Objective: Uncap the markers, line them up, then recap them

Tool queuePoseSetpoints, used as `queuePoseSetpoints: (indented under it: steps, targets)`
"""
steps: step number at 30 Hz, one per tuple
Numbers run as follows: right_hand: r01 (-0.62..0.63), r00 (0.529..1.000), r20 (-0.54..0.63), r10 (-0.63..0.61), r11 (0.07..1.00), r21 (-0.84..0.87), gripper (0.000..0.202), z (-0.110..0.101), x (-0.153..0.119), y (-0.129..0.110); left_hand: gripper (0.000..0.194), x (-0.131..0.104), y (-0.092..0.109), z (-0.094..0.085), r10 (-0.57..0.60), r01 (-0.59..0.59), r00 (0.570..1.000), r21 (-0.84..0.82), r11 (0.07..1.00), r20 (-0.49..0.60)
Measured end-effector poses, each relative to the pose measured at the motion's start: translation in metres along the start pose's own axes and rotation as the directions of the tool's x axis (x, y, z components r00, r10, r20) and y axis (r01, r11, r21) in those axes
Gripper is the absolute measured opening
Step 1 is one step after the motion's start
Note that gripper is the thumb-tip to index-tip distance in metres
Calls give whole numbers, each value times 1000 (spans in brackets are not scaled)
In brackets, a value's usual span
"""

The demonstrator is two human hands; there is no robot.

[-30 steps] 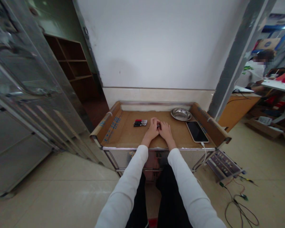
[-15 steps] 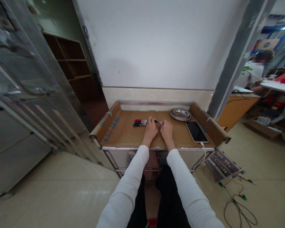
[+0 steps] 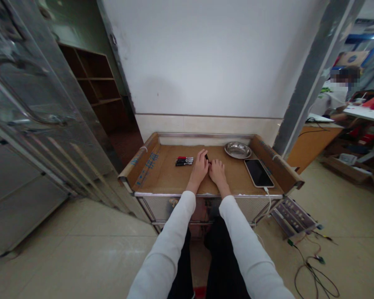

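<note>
Both my hands are close together over the cardboard-lined top of a cart (image 3: 168, 178). A slim black pen (image 3: 207, 157) shows tilted between them, its lower part hidden by fingers. My left hand (image 3: 200, 168) is closed around the pen, with its forefinger raised. My right hand (image 3: 217, 171) has its fingers curled at the pen's lower end, and their tips are partly hidden. Left of my left hand lies a small row of several pens (image 3: 184, 161), one with red, the others black and silver.
A shiny metal bowl (image 3: 237, 150) and a phone (image 3: 258, 173) with a white cable are at the cart's right. Raised cardboard sides edge the cart. An electrical box (image 3: 294, 218) and cables (image 3: 313, 270) lie on the floor. A person (image 3: 339, 91) sits far right.
The pen has turned from lying nearly level between my hands to a steeper tilt. My right hand has shifted slightly left, closer to my left hand. The pen row has not moved.
</note>
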State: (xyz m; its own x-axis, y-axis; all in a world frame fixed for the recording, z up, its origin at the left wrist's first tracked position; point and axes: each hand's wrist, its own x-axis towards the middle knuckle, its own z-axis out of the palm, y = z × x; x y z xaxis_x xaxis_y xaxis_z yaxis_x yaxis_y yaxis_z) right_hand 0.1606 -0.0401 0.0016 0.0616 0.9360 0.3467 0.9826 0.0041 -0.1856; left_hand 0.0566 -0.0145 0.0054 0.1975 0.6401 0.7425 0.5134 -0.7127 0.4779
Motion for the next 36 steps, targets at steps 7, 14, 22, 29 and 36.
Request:
queuePoseSetpoints:
  steps: [7,14,22,29,36]
  targets:
    - [34,999,30,-36,999,41,28,1,2,0,33,0,3,-5,11,-10,1000,-6,1000,21]
    - [37,999,-24,-36,997,65,24,8,5,4,23,0,4,-5,-85,85,996,-25,996,-7]
    - [34,995,-94,-22,992,125,19,13,7,8,18,1,-1,-6,-175,164,969,-78,983,-174]
    - [47,997,-72,-37,988,145,16,12,8,9,18,2,-5,-8,-212,192,933,-96,977,-292]
    - [39,996,-86,-25,985,166,19,12,8,8,19,3,-8,-11,-306,271,853,-141,952,-422]
